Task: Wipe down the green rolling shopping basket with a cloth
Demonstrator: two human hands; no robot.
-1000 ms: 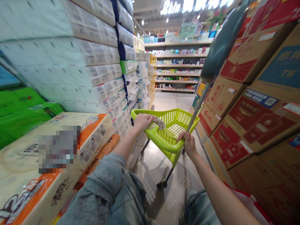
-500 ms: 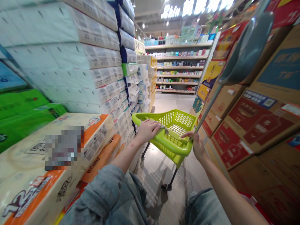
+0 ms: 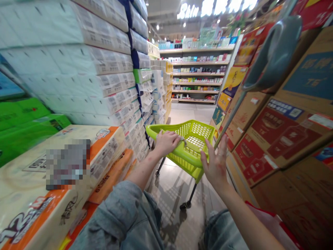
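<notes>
A lime-green lattice cart (image 3: 186, 157) stands upright on dark wheeled legs (image 3: 192, 192); at its right, a grey looped pole (image 3: 283, 50) slants up rightward.

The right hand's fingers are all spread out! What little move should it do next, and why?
Perhaps curl the right hand gently onto the near right corner of the green cart. Its fingers are spread near that corner and the grey pole, while the left hand rests on the cart, so a second hold might steady it.
</notes>
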